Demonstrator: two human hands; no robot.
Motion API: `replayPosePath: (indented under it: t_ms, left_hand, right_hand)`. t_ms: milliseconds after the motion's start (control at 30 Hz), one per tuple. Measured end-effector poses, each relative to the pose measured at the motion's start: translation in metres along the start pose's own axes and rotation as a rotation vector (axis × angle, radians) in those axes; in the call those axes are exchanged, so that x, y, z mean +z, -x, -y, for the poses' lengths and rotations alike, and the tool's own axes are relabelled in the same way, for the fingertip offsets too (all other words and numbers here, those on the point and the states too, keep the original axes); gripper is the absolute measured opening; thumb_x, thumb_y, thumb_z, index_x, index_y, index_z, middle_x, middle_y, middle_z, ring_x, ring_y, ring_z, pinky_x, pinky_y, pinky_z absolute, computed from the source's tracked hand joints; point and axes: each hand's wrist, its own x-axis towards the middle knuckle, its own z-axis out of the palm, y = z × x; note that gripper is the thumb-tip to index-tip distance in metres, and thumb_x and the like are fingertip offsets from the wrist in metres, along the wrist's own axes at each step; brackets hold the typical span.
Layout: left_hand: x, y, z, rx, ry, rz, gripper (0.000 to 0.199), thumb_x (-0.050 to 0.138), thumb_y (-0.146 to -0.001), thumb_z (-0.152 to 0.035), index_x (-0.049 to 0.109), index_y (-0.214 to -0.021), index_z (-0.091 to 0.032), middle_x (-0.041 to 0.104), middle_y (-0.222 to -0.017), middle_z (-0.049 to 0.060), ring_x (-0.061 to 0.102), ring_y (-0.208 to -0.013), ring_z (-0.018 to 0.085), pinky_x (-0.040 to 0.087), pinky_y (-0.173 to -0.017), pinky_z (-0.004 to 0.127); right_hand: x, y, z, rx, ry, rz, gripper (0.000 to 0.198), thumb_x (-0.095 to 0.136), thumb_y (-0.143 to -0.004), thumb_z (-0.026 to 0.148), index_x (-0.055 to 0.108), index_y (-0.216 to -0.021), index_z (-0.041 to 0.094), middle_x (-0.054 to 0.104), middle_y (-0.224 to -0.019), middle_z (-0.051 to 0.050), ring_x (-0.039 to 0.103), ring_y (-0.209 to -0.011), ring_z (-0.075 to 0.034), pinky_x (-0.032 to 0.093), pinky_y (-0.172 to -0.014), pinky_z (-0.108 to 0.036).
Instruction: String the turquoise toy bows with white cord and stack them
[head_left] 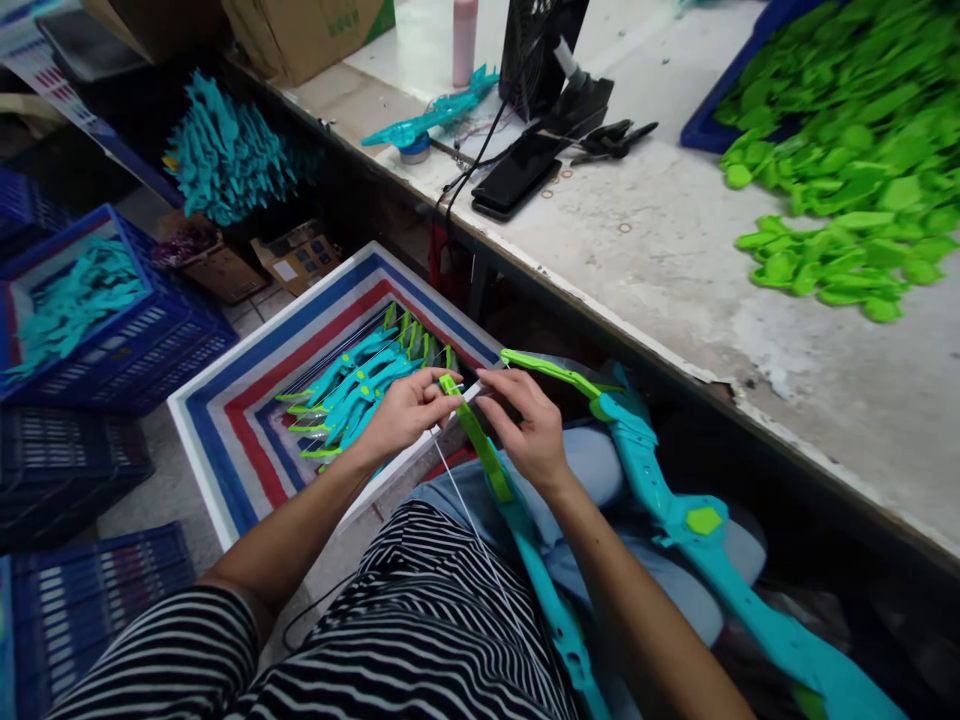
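I am stringing a toy bow point(637, 470) that lies across my lap, below the worktop point(675, 270) edge. My left hand point(401, 412) pinches the green limb tip point(451, 388), and my right hand point(525, 430) fingers grip the white string point(469, 515) at that tip. Next, I judge, the string must seat in the tip's notch, pulled taut without slipping.
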Motion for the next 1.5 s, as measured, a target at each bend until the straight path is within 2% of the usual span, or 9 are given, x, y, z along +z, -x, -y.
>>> replayPosePath:
  t_ms: [333, 400, 500, 600, 767, 867, 1067, 1300, 1500]
  left_hand:
    - [-0.003, 0.0, -0.001, -0.05, -0.019, 0.001, 0.043, 0.07, -0.07, -0.047, 0.063, -0.095, -0.014, 0.051, -0.051, -0.006, 0.042, -0.041, 0.007, 0.033, -0.041, 0.019]
    - [-0.002, -0.002, 0.003, 0.016, -0.11, -0.092, 0.03, 0.07, -0.069, -0.04, 0.065, -0.084, -0.015, 0.056, -0.06, -0.002, 0.049, -0.05, 0.009, 0.038, -0.047, 0.02]
    - [0.006, -0.004, 0.006, 0.237, -0.202, -0.238, 0.013, 0.065, -0.072, -0.027, 0.066, -0.08, -0.017, 0.064, -0.084, 0.004, 0.059, -0.078, 0.014, 0.045, -0.065, 0.023]
    - [0.015, -0.009, 0.002, 0.369, -0.216, -0.161, 0.012, 0.058, -0.075, -0.02, 0.068, -0.081, -0.02, 0.066, -0.087, 0.004, 0.058, -0.088, 0.016, 0.045, -0.083, 0.03]
    - [0.02, -0.025, -0.023, 0.072, -0.031, 0.056, 0.019, 0.061, -0.074, -0.031, 0.069, -0.068, -0.015, 0.066, -0.075, 0.006, 0.059, -0.084, 0.02, 0.045, -0.084, 0.034]
    - [0.015, -0.026, -0.04, 0.039, -0.054, 0.022, 0.014, 0.066, -0.069, -0.028, 0.067, -0.064, -0.014, 0.065, -0.077, 0.006, 0.059, -0.083, 0.019, 0.045, -0.082, 0.032]
    - [0.011, -0.006, -0.057, 0.306, -0.496, -0.177, 0.007, 0.062, -0.072, -0.015, 0.061, -0.066, -0.017, 0.061, -0.069, 0.002, 0.056, -0.068, 0.014, 0.044, -0.069, 0.026]
    - [0.021, 0.001, -0.035, 0.198, -0.173, -0.207, 0.012, 0.056, -0.081, -0.028, 0.053, -0.084, -0.017, 0.064, -0.07, 0.0, 0.056, -0.045, 0.011, 0.04, -0.04, 0.021]
    - [0.015, -0.005, -0.041, 0.051, -0.022, -0.111, 0.027, 0.069, -0.071, -0.037, 0.058, -0.076, -0.013, 0.06, -0.052, -0.001, 0.058, -0.044, 0.012, 0.047, -0.042, 0.02]
  right_hand:
    - [0.005, -0.029, 0.01, -0.258, 0.17, 0.086, 0.014, 0.052, -0.09, 0.022, 0.06, -0.079, 0.019, 0.062, -0.075, -0.003, 0.059, -0.072, -0.015, 0.048, -0.068, -0.029]
    - [-0.008, -0.039, 0.0, -0.206, 0.242, -0.044, 0.014, 0.052, -0.089, 0.022, 0.059, -0.077, 0.019, 0.06, -0.073, -0.003, 0.057, -0.07, -0.015, 0.047, -0.067, -0.029]
    - [-0.037, -0.061, -0.018, -0.009, 0.249, -0.448, 0.013, 0.055, -0.086, 0.023, 0.057, -0.074, 0.018, 0.058, -0.071, -0.003, 0.057, -0.068, -0.017, 0.047, -0.066, -0.031]
    - [-0.048, -0.067, -0.012, 0.138, 0.095, -0.69, 0.012, 0.057, -0.084, 0.026, 0.057, -0.075, 0.017, 0.057, -0.069, -0.003, 0.057, -0.065, -0.017, 0.048, -0.063, -0.032]
    - [0.0, -0.018, 0.035, -0.097, 0.111, -0.378, 0.01, 0.053, -0.089, 0.019, 0.06, -0.082, 0.021, 0.064, -0.084, -0.004, 0.061, -0.084, -0.019, 0.049, -0.08, -0.037]
    - [0.026, 0.005, 0.042, -0.171, 0.134, -0.314, 0.01, 0.053, -0.088, 0.016, 0.06, -0.086, 0.023, 0.064, -0.085, -0.004, 0.06, -0.088, -0.02, 0.049, -0.083, -0.04]
    - [0.034, 0.002, 0.03, -0.067, 0.073, -0.307, 0.01, 0.052, -0.09, 0.018, 0.061, -0.085, 0.021, 0.064, -0.081, -0.003, 0.06, -0.077, -0.017, 0.05, -0.072, -0.032]
    - [0.037, 0.001, 0.034, 0.016, -0.01, -0.327, 0.011, 0.055, -0.089, 0.023, 0.06, -0.08, 0.021, 0.062, -0.076, -0.001, 0.058, -0.072, -0.015, 0.048, -0.067, -0.029]
    - [0.031, -0.006, 0.036, 0.005, 0.007, -0.402, 0.011, 0.057, -0.088, 0.025, 0.065, -0.082, 0.022, 0.061, -0.077, -0.002, 0.058, -0.072, -0.015, 0.05, -0.066, -0.03]
